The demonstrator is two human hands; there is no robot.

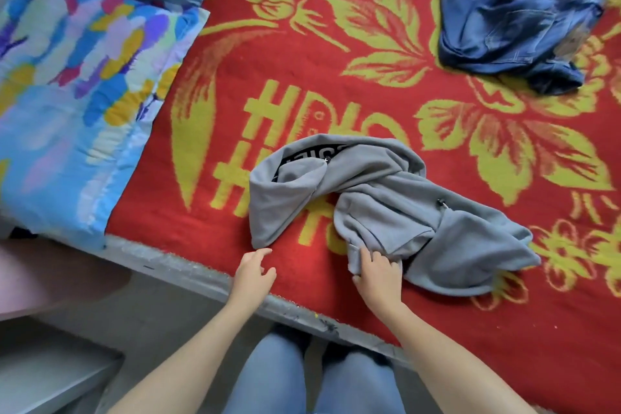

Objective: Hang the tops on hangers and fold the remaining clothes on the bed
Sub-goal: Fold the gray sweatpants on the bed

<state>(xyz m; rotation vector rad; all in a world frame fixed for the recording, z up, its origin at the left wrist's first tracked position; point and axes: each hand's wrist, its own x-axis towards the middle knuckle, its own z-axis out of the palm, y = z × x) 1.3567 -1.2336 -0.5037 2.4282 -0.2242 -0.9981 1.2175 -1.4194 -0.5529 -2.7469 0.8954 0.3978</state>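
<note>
Head view, looking down at the bed (302, 60), which is covered with a red blanket (437, 329) patterned in yellow flowers.

Items found:
- One grey hoodie (386, 198) lies crumpled at the centre of the picture, near the bed's front edge. Its hood is turned toward 10 o'clock and the body is bunched toward 4 o'clock. It is neither spread flat nor on a hanger.
- One pair of jeans (504, 27) lies in a loose heap at 1 o'clock, well apart from the hoodie and unfolded.
- Two pillows (77, 94) sit at 10 o'clock, one multicoloured and one plain blue behind it.
- No hanger shows anywhere in the picture.

Hands:
- The right hand (378, 276) is at 6 o'clock from the hoodie, its fingers curled over the garment's near edge and gripping the cloth.
- The left hand (253, 274) hovers just beside the hoodie's lower left corner with relaxed fingers, holding nothing. Whether the fingertips touch the cloth cannot be told.

Assessment: the task appears to be at an early stage. Nothing visible is hung or folded. The hoodie, being a top, looks to be the item in hand and needs straightening before hanging. The jeans remain to be folded.
</note>
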